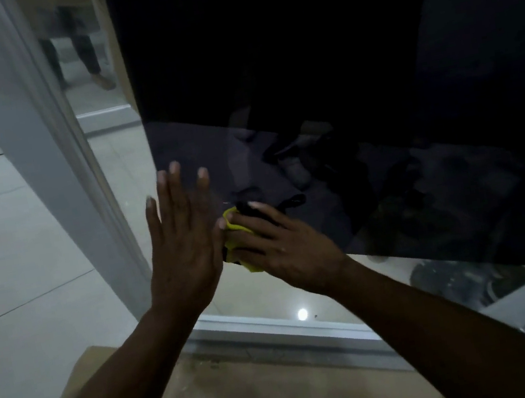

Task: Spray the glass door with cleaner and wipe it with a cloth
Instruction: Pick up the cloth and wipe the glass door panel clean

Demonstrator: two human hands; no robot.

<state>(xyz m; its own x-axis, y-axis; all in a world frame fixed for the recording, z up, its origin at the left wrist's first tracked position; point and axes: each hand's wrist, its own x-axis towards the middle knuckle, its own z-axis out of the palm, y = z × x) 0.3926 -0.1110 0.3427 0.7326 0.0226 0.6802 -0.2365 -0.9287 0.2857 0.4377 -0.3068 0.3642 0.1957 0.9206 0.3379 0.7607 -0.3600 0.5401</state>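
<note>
The right hand presses a yellow cloth flat, fingers spread, low on the glass door beside the open, empty left hand, seemingly braced there; leaning may smear fingerprints.

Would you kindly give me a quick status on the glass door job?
Left hand open, flat at the glass door. Right hand pressing yellow cloth on the glass. No spray bottle in view. Nothing in the way.

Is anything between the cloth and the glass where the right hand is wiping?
Nothing visible. The right hand presses the yellow cloth flat against the glass; the left hand lies open beside it, not in front.
</note>
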